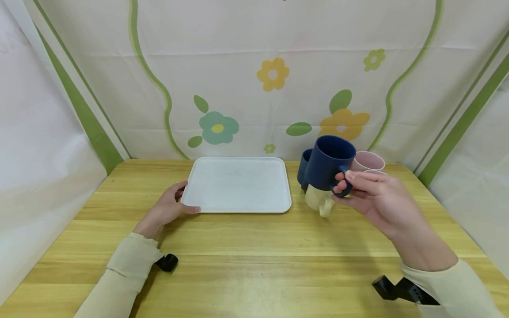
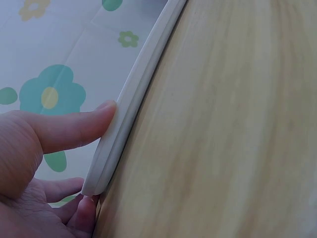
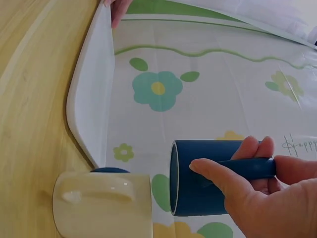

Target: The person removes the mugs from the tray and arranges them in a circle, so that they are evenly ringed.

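Observation:
My right hand (image 1: 379,196) grips a dark blue mug (image 1: 328,165) by its handle, thumb on top of the handle and fingers through it. That mug is upright, raised above a cream mug (image 1: 315,198) standing on the table. In the right wrist view a space shows between the blue mug (image 3: 200,151) and the cream mug (image 3: 99,208). With my left hand (image 1: 169,205) I hold the near left corner of a white rectangular tray (image 1: 238,185), thumb on its front edge and fingers at its left side. The tray lies flat on the table.
Behind the held mug stands another blue mug (image 1: 304,170), partly hidden. A pink mug (image 1: 367,161) is to its right, with a second pale pink rim (image 1: 375,172) half covered by my right hand. A flower-printed curtain (image 1: 246,88) hangs behind the wooden table (image 1: 238,274).

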Demonstrator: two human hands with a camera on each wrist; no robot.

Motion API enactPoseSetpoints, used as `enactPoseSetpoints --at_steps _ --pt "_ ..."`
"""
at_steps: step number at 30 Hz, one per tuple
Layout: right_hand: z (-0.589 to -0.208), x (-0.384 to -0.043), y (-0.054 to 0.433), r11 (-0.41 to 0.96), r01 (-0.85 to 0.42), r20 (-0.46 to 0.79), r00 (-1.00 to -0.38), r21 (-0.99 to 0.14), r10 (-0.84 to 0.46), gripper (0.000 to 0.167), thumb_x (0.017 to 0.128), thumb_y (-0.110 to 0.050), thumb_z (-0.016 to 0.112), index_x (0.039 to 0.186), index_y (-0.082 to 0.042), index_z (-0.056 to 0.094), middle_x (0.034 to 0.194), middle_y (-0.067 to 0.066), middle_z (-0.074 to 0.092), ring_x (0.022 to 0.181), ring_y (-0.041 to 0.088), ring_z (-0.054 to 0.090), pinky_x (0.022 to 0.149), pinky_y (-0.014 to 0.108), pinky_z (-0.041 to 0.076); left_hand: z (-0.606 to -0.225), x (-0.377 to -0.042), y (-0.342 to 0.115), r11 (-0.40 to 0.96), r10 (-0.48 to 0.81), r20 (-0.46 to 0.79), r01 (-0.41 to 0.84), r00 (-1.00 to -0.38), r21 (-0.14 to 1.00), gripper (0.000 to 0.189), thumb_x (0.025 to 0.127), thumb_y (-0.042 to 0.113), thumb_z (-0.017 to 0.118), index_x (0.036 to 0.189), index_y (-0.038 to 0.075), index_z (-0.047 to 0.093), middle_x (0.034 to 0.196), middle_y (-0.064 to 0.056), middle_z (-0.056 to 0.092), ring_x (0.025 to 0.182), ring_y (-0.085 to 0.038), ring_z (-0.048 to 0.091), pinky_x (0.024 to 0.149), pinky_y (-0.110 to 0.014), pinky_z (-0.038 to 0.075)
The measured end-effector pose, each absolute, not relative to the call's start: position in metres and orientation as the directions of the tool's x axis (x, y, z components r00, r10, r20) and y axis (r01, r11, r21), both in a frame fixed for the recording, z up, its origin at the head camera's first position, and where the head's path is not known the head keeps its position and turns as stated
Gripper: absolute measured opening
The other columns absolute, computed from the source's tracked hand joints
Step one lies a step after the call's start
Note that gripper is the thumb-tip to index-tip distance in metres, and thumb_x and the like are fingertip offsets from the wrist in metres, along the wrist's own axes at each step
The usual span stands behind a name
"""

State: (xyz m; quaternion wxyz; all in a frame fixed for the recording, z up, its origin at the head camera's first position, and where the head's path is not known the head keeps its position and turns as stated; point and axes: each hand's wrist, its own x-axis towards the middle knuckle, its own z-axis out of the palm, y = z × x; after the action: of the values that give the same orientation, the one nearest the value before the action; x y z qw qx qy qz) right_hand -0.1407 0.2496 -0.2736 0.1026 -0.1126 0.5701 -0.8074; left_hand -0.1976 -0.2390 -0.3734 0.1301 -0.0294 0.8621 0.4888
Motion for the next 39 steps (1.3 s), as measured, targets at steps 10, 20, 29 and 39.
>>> enactPoseSetpoints --at_steps 10,20,29,39 --pt "-0.277 -0.130 0.281 -0.463 0.094 0.093 -0.927 -0.881 -0.364 0.036 0.111 0.008 0.036 0.117 0.014 0.072 0.110 0.018 0.073 0.094 0.027 0.074 0.095 0.045 0.063 -0.374 -0.198 -0.239 0.527 0.075 -0.253 -0.178 -0.964 0.831 0.114 0.090 0.020 0.086 0.171 0.003 0.008 0.173 -0.028 0.020 0.156 -0.046 0.024 0.127 -0.061 0.027" --pt "-0.285 -0.119 0.314 -0.418 0.063 0.108 -0.922 -0.906 -0.373 0.043 0.113 0.004 0.030 0.120 0.013 0.071 0.110 0.015 0.074 0.098 0.026 0.075 0.096 0.042 0.063 -0.374 -0.199 -0.237 0.518 0.074 -0.248 -0.175 -0.966 0.837 0.114 0.089 0.019 0.086 0.171 0.003 0.009 0.173 -0.027 0.021 0.155 -0.045 0.026 0.127 -0.060 0.027" --pt "-0.297 -0.110 0.335 -0.409 0.043 0.103 -0.940 -0.911 -0.327 0.045 0.112 0.008 0.030 0.121 0.010 0.074 0.107 0.017 0.079 0.101 0.026 0.077 0.093 0.044 0.064 -0.374 -0.199 -0.236 0.521 0.078 -0.244 -0.169 -0.966 0.837 0.113 0.089 0.018 0.086 0.171 0.002 0.009 0.173 -0.027 0.021 0.154 -0.045 0.027 0.127 -0.060 0.028" --pt "-0.305 -0.110 0.337 -0.435 0.079 0.084 -0.936 -0.897 -0.343 0.046 0.112 0.009 0.029 0.123 0.009 0.074 0.108 0.019 0.079 0.103 0.027 0.078 0.094 0.049 0.063 -0.373 -0.198 -0.240 0.522 0.074 -0.245 -0.172 -0.967 0.835 0.113 0.090 0.019 0.085 0.171 0.003 0.008 0.174 -0.027 0.020 0.155 -0.046 0.025 0.127 -0.061 0.027"
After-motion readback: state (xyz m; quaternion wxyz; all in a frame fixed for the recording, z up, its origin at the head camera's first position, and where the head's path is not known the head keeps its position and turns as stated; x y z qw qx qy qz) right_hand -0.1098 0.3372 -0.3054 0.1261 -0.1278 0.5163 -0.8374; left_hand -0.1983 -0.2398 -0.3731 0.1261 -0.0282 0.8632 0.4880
